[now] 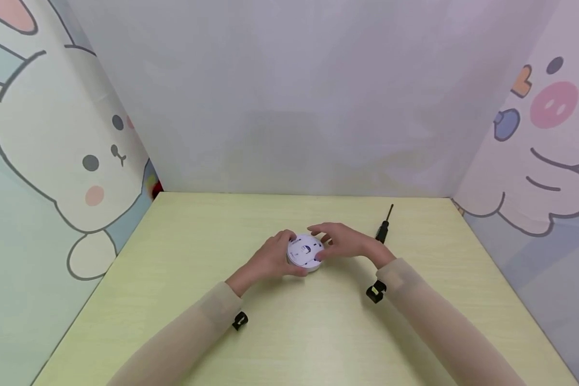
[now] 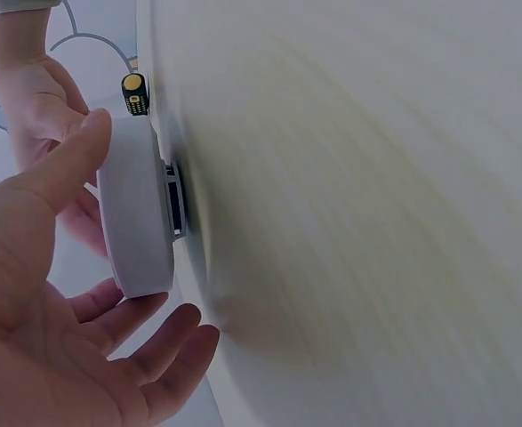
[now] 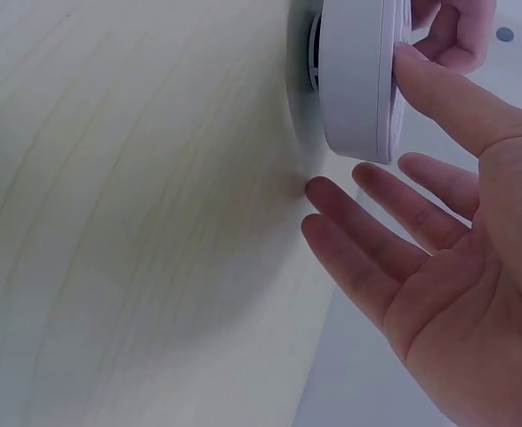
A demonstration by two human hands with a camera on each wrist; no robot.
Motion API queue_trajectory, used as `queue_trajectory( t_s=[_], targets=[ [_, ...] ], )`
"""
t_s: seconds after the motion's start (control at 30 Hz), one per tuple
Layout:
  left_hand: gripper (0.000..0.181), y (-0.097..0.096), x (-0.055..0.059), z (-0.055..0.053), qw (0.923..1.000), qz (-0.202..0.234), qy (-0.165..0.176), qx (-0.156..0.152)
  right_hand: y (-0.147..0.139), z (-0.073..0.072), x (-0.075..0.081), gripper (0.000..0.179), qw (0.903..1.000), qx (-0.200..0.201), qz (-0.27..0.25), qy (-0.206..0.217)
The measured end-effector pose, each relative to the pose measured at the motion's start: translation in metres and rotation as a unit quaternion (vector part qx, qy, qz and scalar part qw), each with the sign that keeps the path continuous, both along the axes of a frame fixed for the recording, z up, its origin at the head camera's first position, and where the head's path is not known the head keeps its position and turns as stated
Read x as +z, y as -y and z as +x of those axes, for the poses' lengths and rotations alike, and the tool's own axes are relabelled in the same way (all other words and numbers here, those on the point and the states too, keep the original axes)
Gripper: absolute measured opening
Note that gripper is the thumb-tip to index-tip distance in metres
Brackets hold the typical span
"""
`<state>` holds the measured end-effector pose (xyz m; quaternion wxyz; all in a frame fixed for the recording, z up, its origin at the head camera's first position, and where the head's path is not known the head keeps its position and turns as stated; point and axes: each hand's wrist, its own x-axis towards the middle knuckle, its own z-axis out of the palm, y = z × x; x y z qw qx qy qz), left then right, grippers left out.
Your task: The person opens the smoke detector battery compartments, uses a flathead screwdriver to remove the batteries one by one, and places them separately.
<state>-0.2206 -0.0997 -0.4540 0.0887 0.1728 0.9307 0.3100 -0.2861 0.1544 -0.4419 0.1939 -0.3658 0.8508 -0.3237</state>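
Observation:
A round white smoke detector (image 1: 305, 252) lies back plate up near the middle of the table, its vented dome towards the tabletop. My left hand (image 1: 272, 256) holds it by the rim, the thumb on the near side and fingers around the far side. From the right, my right hand (image 1: 343, 240) touches the detector's edge with its thumb; its other fingers are extended and spread. In the right wrist view those fingertips (image 3: 317, 189) stand beside the white casing (image 3: 354, 80). The left wrist view shows the casing (image 2: 136, 205) between the left thumb and fingers.
A black screwdriver (image 1: 383, 230) with a yellow handle end (image 2: 134, 83) lies beyond the right wrist, its shaft pointing away. Black wrist mounts (image 1: 376, 291) hang below both sleeves. Cartoon-printed cloth walls (image 1: 289, 96) enclose the pale wooden table (image 1: 212, 225) at the back and sides.

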Motion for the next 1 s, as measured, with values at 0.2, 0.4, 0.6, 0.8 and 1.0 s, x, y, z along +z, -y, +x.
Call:
queue_trajectory(
  t_s=[0.2, 0.4, 0.6, 0.8, 1.0],
  targets=[
    [0.088, 0.001, -0.001, -0.005, 1.0000, 0.005, 0.002, -0.003, 0.004, 0.004, 0.000, 0.077, 0.9999, 0.002, 0.004, -0.010],
    [0.085, 0.003, -0.002, -0.008, 0.9999, 0.015, 0.004, -0.005, 0.005, 0.005, -0.002, 0.069, 0.9997, -0.010, 0.005, -0.023],
    [0.082, 0.003, 0.000, -0.008, 0.9999, 0.011, -0.006, -0.004, 0.007, 0.008, -0.001, 0.062, 0.9994, -0.026, -0.001, -0.025],
    [0.076, 0.004, 0.005, -0.006, 1.0000, 0.001, -0.004, -0.008, 0.009, 0.009, -0.003, 0.058, 0.9980, -0.047, 0.011, -0.041],
    [0.073, 0.007, 0.008, -0.006, 0.9999, 0.002, 0.001, -0.016, 0.009, 0.011, -0.004, 0.059, 0.9965, -0.072, 0.016, -0.039]
  ],
)
